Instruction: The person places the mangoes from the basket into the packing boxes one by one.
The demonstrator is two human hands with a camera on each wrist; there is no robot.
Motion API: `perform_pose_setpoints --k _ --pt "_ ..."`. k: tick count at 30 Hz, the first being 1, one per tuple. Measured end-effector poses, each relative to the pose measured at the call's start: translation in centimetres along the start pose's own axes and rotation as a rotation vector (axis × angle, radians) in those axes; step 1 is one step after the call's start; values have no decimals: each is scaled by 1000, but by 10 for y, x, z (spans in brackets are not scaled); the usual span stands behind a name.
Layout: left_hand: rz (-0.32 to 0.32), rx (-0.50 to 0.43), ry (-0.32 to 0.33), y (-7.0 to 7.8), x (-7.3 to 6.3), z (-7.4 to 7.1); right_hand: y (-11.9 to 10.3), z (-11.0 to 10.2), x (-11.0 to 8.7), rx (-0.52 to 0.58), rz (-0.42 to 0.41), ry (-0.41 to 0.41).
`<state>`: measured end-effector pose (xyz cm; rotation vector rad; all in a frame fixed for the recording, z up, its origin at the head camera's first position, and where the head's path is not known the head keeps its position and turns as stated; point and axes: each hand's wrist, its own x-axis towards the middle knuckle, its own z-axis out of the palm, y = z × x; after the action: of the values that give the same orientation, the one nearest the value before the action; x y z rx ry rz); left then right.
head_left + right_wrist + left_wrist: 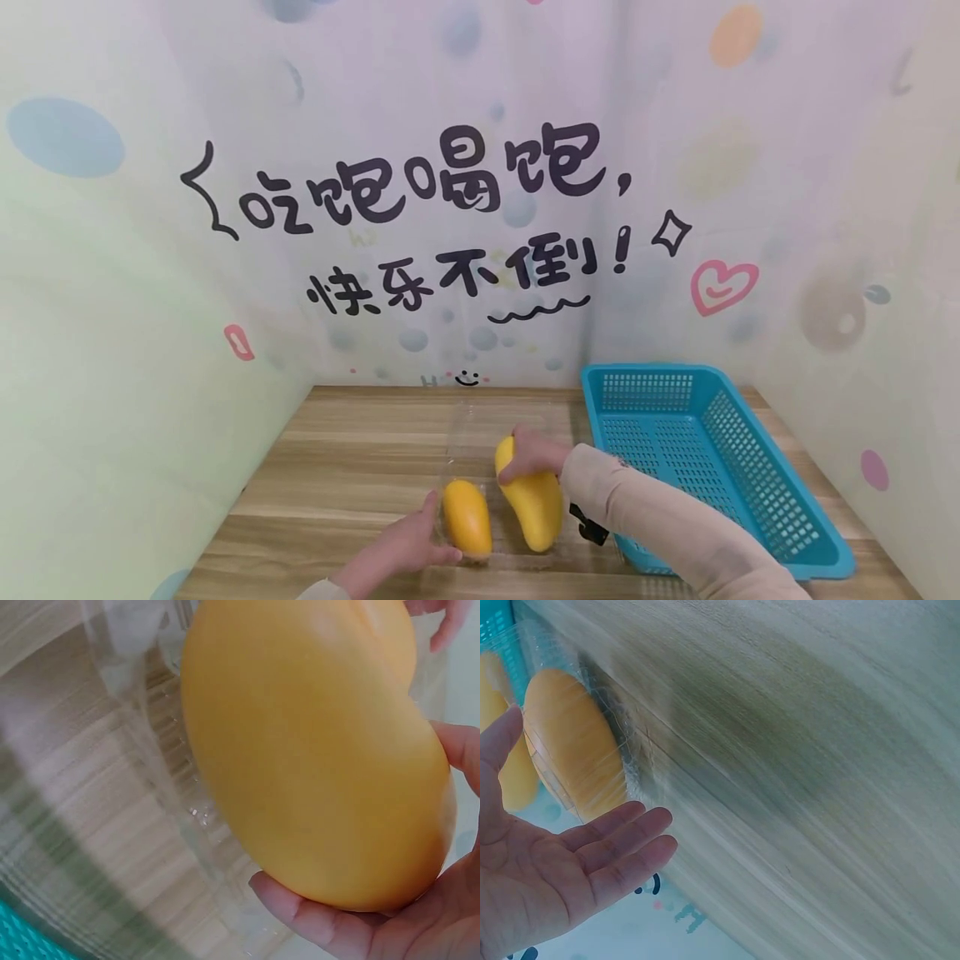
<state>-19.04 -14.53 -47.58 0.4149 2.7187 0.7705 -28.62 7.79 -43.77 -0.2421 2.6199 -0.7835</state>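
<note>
A clear plastic clamshell box (480,421) lies on the table, its lid folded back toward the wall. On its left side sits an orange-yellow mango (467,517). My left hand (411,542) is at the box's left edge beside that mango, fingers straight and thumb spread in the left wrist view; contact with the box is unclear. My right hand (534,454) grips the far end of a larger yellow mango (538,512) over the right side of the box. In the right wrist view, thumb and fingers curl round this mango (315,757).
A blue perforated basket (787,500) stands on the wood-grain table (330,467), right of the box. Behind the table hangs a patterned backdrop (465,100) with printed writing. Something small and black (588,527) shows under the right forearm.
</note>
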Motion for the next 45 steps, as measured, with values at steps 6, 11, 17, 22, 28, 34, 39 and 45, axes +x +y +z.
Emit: perform_pose_setpoints --k 6,11,17,22,28,34,39,45 --pt "-9 20 11 0 1 1 1 6 3 -91 23 -2" --pt "4 13 14 0 1 1 0 9 5 -120 76 -20" --pt "6 3 10 1 1 1 2 11 4 -124 96 -13" --pt "-2 10 14 1 1 2 3 13 1 -108 113 -25" --pt "-2 -5 9 0 1 2 -2 13 -6 -109 72 -27" --pt "4 -7 7 -2 2 2 -10 12 -13 -200 43 -8" --pt "5 -9 -8 0 1 1 -5 18 -8 -282 61 -13" --pt "7 -10 -15 0 1 0 -5 22 -7 -293 129 -36"
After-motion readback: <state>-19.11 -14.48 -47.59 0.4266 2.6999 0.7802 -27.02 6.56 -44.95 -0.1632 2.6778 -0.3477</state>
